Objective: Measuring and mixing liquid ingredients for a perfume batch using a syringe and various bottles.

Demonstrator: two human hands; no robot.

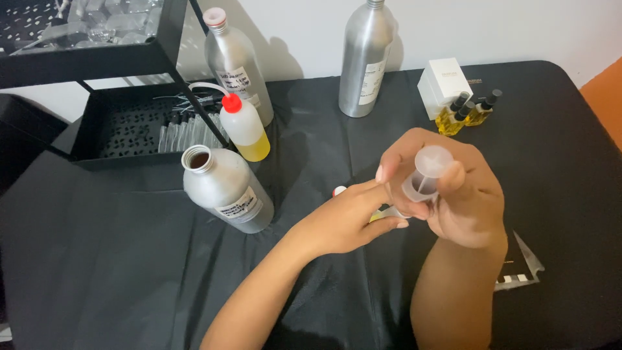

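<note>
- Right hand [463, 194] is wrapped around a small clear plastic cup [426, 174], tipped a bit toward the camera, held above the black tablecloth [103, 259] near the middle of the table.
- Left hand [346, 217] isn't gripping the cup. Its fingers are stretched out flat toward it and seem to pinch something small and pale with a yellowish bit right under it, maybe a pipette or tiny bottle. It's mostly covered, so I honestly can't tell.
- What could go wrong: the cup is thin and only held by fingertips and thumb, so a squeeze or a tilt could slop whatever's in it onto the cloth.
- The open aluminium bottle [227, 188] has no cap and sits just beside the left forearm. An elbow bump would knock it over.
- The squeeze bottle with the red cap [245, 129] stands right behind it, so it could go down too.
- Hard to see: the cup's contents, and a little red-and-white thing [339, 190] peeking out behind the left fingers.
- Cut off: the black rack [123, 123] top left, and a silver wrapper [525, 266] half hidden by the right wrist.
</note>
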